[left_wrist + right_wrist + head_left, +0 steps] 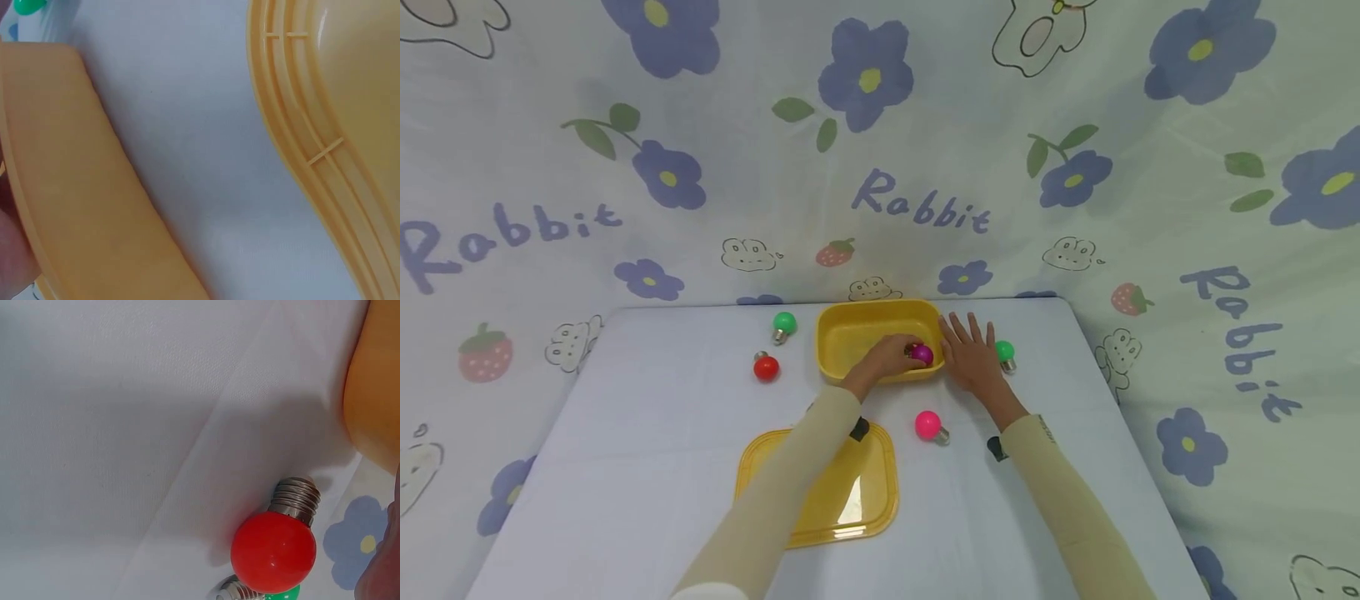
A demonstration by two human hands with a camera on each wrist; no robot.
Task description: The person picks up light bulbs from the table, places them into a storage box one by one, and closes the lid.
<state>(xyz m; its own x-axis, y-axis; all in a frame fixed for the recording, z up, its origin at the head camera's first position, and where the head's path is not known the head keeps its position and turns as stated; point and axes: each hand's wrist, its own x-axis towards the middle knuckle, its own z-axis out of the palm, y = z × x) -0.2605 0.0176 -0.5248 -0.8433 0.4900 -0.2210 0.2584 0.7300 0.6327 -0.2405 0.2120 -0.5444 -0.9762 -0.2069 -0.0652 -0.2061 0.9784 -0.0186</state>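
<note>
My left hand holds a purple light bulb inside the yellow bin, near its right end. In the left wrist view, part of the left hand shows behind the bin's wall. With fingers spread, my right hand rests against the bin's right end. A green bulb lies just right of that hand. In the right wrist view, a red bulb lies beside the green bulb; the right hand hides this red one from the head view.
A flat yellow tray lies in front of the bin, partly under the left forearm. A pink bulb lies between the forearms. Left of the bin are another red bulb and a green bulb. Patterned cloth hangs behind the table.
</note>
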